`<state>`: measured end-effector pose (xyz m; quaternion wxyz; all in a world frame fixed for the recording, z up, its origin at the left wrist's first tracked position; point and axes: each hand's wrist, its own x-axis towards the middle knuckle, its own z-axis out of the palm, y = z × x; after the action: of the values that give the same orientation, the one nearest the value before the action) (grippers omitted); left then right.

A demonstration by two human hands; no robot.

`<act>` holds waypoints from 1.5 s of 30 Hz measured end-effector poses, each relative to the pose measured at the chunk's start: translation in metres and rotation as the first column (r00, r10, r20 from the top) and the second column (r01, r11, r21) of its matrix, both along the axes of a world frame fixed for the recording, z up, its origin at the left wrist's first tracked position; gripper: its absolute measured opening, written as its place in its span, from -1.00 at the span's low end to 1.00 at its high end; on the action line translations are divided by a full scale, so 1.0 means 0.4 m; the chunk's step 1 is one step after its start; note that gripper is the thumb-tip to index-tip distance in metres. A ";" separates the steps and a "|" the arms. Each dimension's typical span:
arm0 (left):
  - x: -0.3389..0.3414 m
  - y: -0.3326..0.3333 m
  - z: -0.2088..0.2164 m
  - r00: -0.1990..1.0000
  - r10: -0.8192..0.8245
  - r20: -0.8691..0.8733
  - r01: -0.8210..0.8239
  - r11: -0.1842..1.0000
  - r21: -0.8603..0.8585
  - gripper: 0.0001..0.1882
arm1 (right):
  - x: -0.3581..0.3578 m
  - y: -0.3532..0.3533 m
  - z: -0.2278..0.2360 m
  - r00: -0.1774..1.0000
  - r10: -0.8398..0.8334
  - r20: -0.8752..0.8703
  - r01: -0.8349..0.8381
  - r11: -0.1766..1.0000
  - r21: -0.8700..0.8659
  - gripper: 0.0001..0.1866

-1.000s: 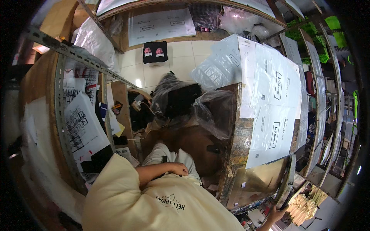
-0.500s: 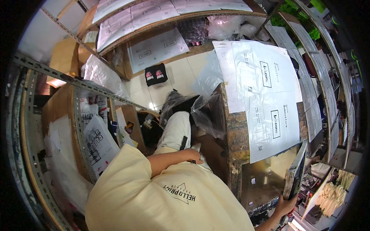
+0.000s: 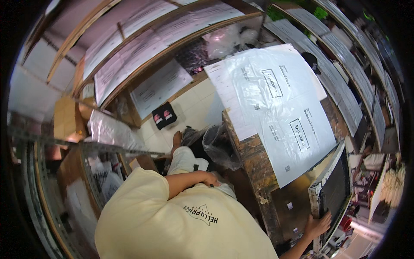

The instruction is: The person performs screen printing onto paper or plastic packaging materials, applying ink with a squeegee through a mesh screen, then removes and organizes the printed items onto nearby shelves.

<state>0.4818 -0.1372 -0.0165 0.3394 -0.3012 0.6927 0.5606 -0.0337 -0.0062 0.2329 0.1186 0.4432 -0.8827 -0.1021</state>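
My right hand [image 3: 319, 225], at the lower right, grips the near edge of a screen-printing frame [image 3: 337, 183] with a dark panel and a paint-spattered rim. The frame stands tilted beside the end of a worn wooden table [image 3: 255, 179]. At my waist, my left hand [image 3: 208, 178] lies against the pale trousers [image 3: 184, 162], below the hem of my cream T-shirt [image 3: 172, 216]. Its fingertips are hidden. White printed plastic sheets [image 3: 276, 129] cover much of the tabletop.
A folded black garment [image 3: 164, 115] with pink prints lies on the tiled floor [image 3: 189, 105]. Clear plastic [image 3: 221, 144] hangs by the table. Metal racks [image 3: 39, 181] and cardboard boxes [image 3: 67, 114] stand left. Sheet-lined shelves [image 3: 336, 69] run along the right; another [image 3: 142, 64] spans the back.
My view has turned and the table sits at a steeper slant. The screen-printing frame shows more of its dark face; my right hand still grips it. My left hand stays at my waist.
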 end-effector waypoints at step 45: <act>0.516 -0.881 -1.796 0.582 0.795 0.172 -0.659 0.585 -0.474 0.00 | 0.169 0.074 -0.479 0.829 -0.366 -0.424 0.464 0.872 0.154 -0.23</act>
<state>0.6881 -0.4894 -0.7348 0.1356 -0.7181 0.5161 0.4468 0.0337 0.0236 0.0412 0.2058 0.2222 -0.8976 -0.3203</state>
